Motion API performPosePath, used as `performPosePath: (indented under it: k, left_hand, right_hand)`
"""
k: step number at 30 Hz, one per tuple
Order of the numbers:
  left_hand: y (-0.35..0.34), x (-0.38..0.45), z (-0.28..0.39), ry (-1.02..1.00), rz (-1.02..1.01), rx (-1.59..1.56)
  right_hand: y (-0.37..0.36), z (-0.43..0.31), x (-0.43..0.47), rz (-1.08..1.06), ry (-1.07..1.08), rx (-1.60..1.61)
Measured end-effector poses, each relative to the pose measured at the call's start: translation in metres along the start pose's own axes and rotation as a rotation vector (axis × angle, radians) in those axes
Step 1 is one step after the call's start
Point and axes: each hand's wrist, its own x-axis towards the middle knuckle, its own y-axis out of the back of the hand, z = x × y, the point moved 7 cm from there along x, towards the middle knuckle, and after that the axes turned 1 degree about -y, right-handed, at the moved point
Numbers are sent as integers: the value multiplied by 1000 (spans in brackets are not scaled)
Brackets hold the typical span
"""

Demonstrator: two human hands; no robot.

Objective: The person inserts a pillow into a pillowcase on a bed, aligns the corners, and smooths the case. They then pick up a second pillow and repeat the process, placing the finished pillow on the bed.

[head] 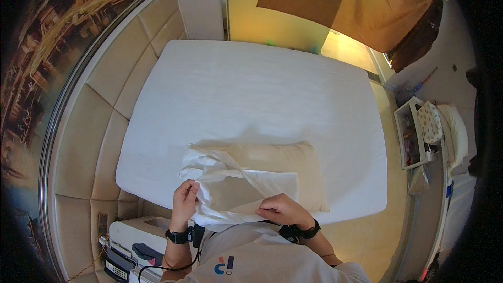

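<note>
A cream pillow (283, 156) lies on the near side of the bed, partly inside or beneath a bunched white pillowcase (232, 218); the overlap hides which. The case is gathered over the pillow's left end, and its mouth hangs open towards me. My left hand (184, 203) pinches the left edge of the case between thumb and fingers. At the lower right of the opening, my right hand (285, 209) holds the near edge of the cloth, its fingertips partly hidden. The right end of the pillow is bare.
The bed (251, 82) has a smooth white sheet. A padded headboard (96, 137) stands at the left. Beside the near left corner is a white bedside cabinet (133, 230) with a dark cloth on it. At the right stands a white shelf unit (412, 133), near pillows and a brown curtain (365, 11).
</note>
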Motion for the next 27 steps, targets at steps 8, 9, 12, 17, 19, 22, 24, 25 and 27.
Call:
performPosePath:
  k: [8,9,12,17,19,22,24,25,27]
  left_hand:
    - [-82,-26,55,-148,-681,63]
    - [-94,-30,58,-180,-792,106]
    - [-117,-37,73,-295,-954,81]
    - [-121,-45,65,-291,-1148,159]
    - [-117,-48,71,-311,-1181,89]
    - [-100,-50,73,-484,-1207,-86]
    - [-79,-46,80,-527,-1156,-276]
    - [-66,-44,83,-550,-1126,-370]
    - [-45,-38,77,-509,-1084,-552]
  right_hand:
    - [-2,2,18,71,-226,133]
    - [-5,-2,23,27,-214,124]
    - [-20,9,28,-45,-106,-16]
    - [-15,25,27,38,-103,-30]
    - [-11,58,25,123,-228,-100]
    - [8,83,21,343,-327,-297]
    - [26,91,13,565,-305,-382]
    - [36,88,8,674,-291,-424]
    - [57,70,1,857,-139,-533]
